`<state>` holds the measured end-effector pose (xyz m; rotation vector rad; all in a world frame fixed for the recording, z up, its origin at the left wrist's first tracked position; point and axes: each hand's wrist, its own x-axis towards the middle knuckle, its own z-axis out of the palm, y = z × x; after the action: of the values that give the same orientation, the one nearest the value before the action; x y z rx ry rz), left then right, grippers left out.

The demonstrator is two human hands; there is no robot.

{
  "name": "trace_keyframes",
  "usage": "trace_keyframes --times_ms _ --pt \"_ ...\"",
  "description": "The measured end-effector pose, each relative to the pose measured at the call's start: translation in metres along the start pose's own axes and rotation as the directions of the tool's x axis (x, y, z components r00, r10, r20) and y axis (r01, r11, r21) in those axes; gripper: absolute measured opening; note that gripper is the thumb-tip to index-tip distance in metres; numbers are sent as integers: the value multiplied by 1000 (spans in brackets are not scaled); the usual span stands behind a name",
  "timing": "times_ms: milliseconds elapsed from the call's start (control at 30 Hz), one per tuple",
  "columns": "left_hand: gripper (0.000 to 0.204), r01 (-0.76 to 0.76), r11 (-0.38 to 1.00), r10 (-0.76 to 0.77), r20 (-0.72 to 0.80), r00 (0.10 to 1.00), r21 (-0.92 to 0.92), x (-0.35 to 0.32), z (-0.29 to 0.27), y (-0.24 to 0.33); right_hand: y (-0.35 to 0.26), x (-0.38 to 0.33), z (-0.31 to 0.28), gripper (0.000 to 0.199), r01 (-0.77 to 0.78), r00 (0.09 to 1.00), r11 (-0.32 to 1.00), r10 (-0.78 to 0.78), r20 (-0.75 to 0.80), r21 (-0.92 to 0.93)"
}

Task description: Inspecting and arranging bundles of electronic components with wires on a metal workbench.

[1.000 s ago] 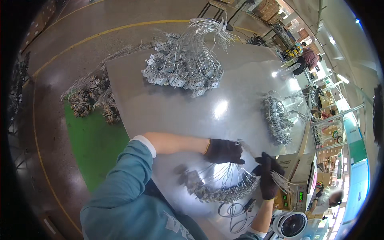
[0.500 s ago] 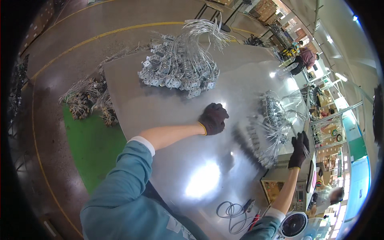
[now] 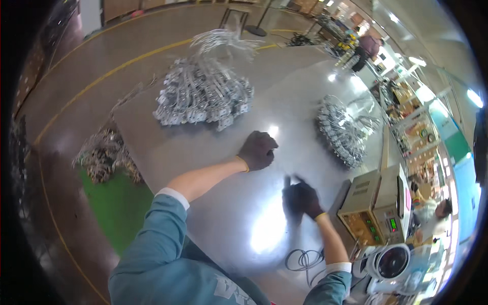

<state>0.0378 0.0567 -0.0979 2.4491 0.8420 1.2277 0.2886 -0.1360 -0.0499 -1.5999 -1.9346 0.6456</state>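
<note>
My left hand (image 3: 257, 151), in a dark glove, is held over the middle of the metal table (image 3: 203, 152) with its fingers curled in; no part or wire shows in it. To its lower right is my right hand (image 3: 303, 197), also gloved and somewhat blurred, its thumb and forefinger apart and nothing seen between them. Beyond my left hand lies a big heap of small silvery metal parts (image 3: 203, 99) with long pale wires. A second pile of wired metal parts (image 3: 343, 132) sits at the right side of the table, its wires trailing rightward.
A box-shaped instrument with lit green displays (image 3: 373, 206) stands at the table's right edge, near a small fan (image 3: 391, 262). A coiled grey cable (image 3: 304, 260) lies closer to me. More wired parts (image 3: 104, 155) are off the left edge. Two people work at the right.
My right hand has come back left and nearer from beyond the right-hand pile, leaving the wires there. Parts blurred with motion now lie still. My left hand keeps its curl; the view has shifted.
</note>
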Motion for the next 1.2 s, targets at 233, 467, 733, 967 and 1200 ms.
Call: trace_keyframes --times_ms 233,467,733,967,1200 --pt "21 3 989 -31 185 982 146 -3 -22 4 -75 1 73 17 -144 931 876 -37 -362 -460" --pt "21 -102 981 81 128 988 163 -25 -28 19 -63 -8 86 17 -44 909 908 -136 -393 -416" --pt "14 -227 886 105 302 947 404 -53 -32 36 -65 2 86 16 -79 960 885 -56 -274 -458" --pt "23 -587 762 302 652 695 273 -40 -113 87 -67 -9 70 17 -80 961 916 -34 -274 -392" --pt "32 -276 605 412 3 911 747 58 -286 55 -71 -4 61 19 -74 954 925 -44 -298 -372"
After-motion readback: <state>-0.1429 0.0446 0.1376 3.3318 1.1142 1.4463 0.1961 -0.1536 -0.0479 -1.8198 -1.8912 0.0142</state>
